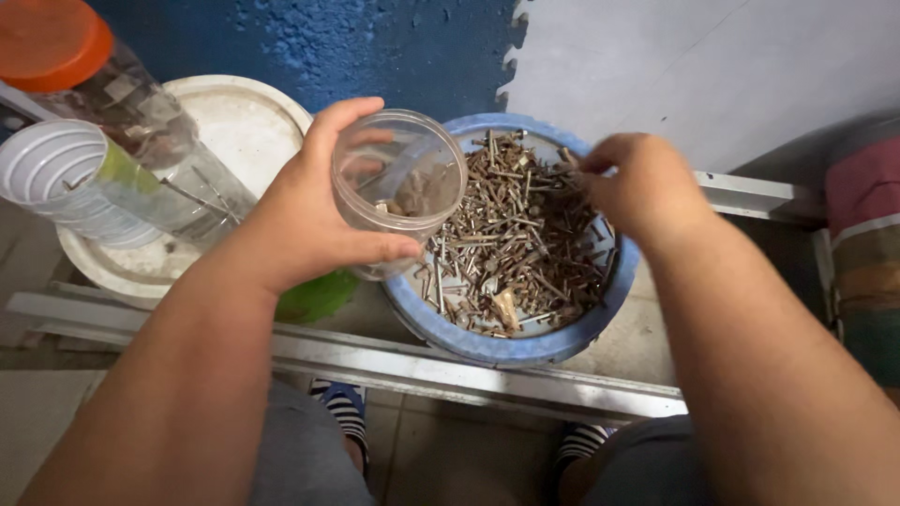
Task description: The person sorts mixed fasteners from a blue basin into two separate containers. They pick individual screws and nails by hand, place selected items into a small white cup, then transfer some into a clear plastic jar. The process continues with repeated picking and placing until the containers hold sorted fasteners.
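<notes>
My left hand (309, 211) holds a clear plastic jar (398, 187), tilted with its mouth towards me, and a few small pieces lie inside it. The jar hovers over the left rim of a blue round bowl (511, 349) filled with several rusty nails (511, 239). My right hand (642, 183) reaches over the bowl's far right side, fingers pinched together at the nails; whether a nail is between them is hidden.
A white bucket lid (248, 122) lies at the left with a clear bottle with an orange cap (56, 42) and a white ribbed cup (47, 169) over it. A green lid (319, 298) sits under my left hand. Metal rails (450, 370) run beneath the bowl. A striped cloth roll (862, 244) stands at right.
</notes>
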